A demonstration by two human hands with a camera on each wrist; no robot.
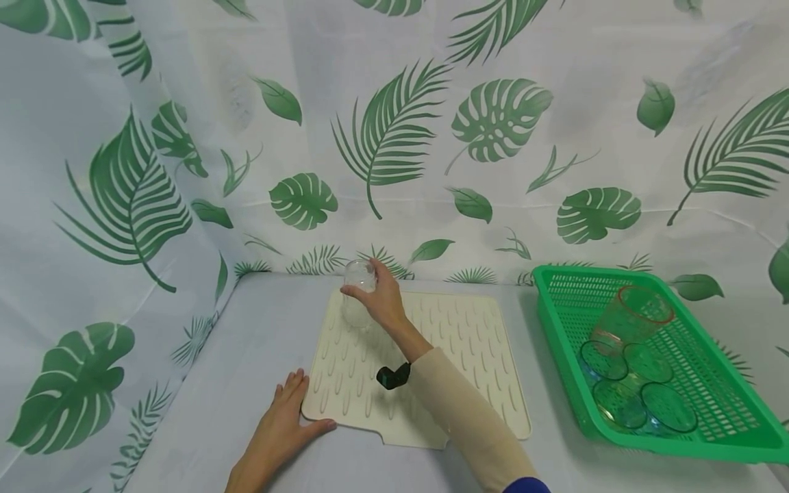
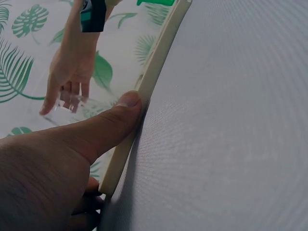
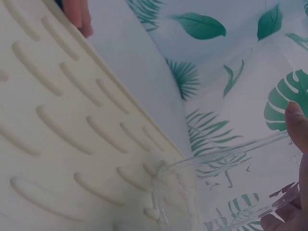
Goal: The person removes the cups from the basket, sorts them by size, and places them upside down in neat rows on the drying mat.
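Observation:
A clear drinking glass [image 1: 356, 312] stands at the far left corner of a cream drying mat [image 1: 444, 356] with raised ridges. My right hand [image 1: 383, 298] grips its upper part, thumb on the near left side and fingers round the far side. In the right wrist view, the lower end of the glass [image 3: 226, 178] is right at the mat's ridges. My left hand [image 1: 279, 426] rests at the mat's near left corner, fingers along the left edge. Its thumb [image 2: 122, 108] lies against the front edge in the left wrist view.
A green plastic basket [image 1: 557, 370] stands on the table to the right of the mat. Inside are a larger glass with an orange-red rim [image 1: 635, 315] and several smaller bluish glasses [image 1: 668, 407]. A leaf-patterned curtain [image 1: 382, 233] hangs behind the table and along its left side.

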